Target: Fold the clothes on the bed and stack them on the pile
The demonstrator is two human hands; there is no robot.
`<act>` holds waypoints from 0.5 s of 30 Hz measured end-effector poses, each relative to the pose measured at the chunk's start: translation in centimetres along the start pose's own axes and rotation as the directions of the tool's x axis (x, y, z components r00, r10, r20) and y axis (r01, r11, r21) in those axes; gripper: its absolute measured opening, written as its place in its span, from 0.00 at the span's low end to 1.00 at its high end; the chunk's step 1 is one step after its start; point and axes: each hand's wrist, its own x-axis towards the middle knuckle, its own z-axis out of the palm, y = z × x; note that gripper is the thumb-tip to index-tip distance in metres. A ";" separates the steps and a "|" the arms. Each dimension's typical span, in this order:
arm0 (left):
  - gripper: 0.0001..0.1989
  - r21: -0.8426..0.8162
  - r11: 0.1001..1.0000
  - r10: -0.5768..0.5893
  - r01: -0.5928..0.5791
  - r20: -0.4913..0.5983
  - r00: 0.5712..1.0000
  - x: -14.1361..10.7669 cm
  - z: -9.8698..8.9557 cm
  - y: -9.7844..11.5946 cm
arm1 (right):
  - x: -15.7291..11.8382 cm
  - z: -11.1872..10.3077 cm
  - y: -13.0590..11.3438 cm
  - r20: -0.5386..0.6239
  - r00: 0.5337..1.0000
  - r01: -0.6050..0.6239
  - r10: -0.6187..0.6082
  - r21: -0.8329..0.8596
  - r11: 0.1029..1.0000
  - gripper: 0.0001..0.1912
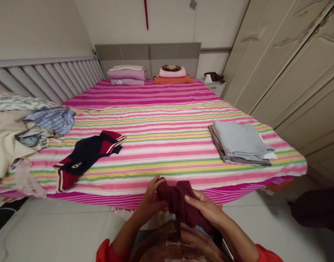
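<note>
A crumpled maroon garment hangs between my hands, just in front of the bed's near edge. My left hand is closed on its left side, with the fingers curled at the cloth's upper edge. On the other side my right hand grips the cloth, thumb on top. The garment's lower part drops toward my lap, and its exact kind cannot be made out. A navy shirt with maroon and white striped trim lies loosely on the bed to the left, apart from my hands.
On the striped bed sheet, a folded grey stack sits at the right and a heap of loose clothes at the left. Folded bedding and a pillow rest by the headboard. A wardrobe stands along the right.
</note>
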 end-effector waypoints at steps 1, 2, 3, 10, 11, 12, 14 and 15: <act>0.24 0.012 1.000 0.004 -0.004 0.055 0.999 0.4 0.2 0.3 | 0.2 0.1 -0.1 0.008 1.000 0.012 -0.012 -0.024 1.000 0.24; 0.21 0.010 1.000 -0.016 0.015 0.105 0.994 0.9 0.3 0.7 | 0.4 0.0 -0.3 -0.016 0.999 0.031 -0.032 -0.036 0.999 0.24; 0.20 0.013 0.999 -0.047 0.046 0.140 0.989 1.4 0.0 1.1 | 0.7 -0.4 -0.7 -0.072 0.996 0.053 -0.055 -0.031 0.998 0.25; 0.24 0.098 0.978 -0.189 0.184 0.044 0.981 2.7 -5.9 4.7 | 1.2 -7.0 -5.2 -0.589 0.776 0.300 -0.225 0.031 0.953 0.23; 0.26 0.088 0.968 -0.244 0.236 0.085 0.966 2.3 -6.5 4.9 | 1.2 -7.7 -5.5 -0.606 0.757 0.325 -0.245 0.025 0.945 0.21; 0.27 0.091 0.956 -0.289 0.278 0.141 0.947 2.0 -6.8 4.9 | 1.2 -8.3 -5.5 -0.611 0.746 0.348 -0.264 0.021 0.937 0.20; 0.27 0.117 0.938 -0.346 0.326 0.260 0.901 1.1 -6.8 4.4 | 1.2 -9.0 -5.1 -0.588 0.755 0.378 -0.290 0.030 0.925 0.16; 0.26 0.125 0.934 -0.356 0.334 0.299 0.885 0.8 -6.6 4.0 | 1.2 -9.1 -4.7 -0.564 0.772 0.380 -0.293 0.039 0.924 0.14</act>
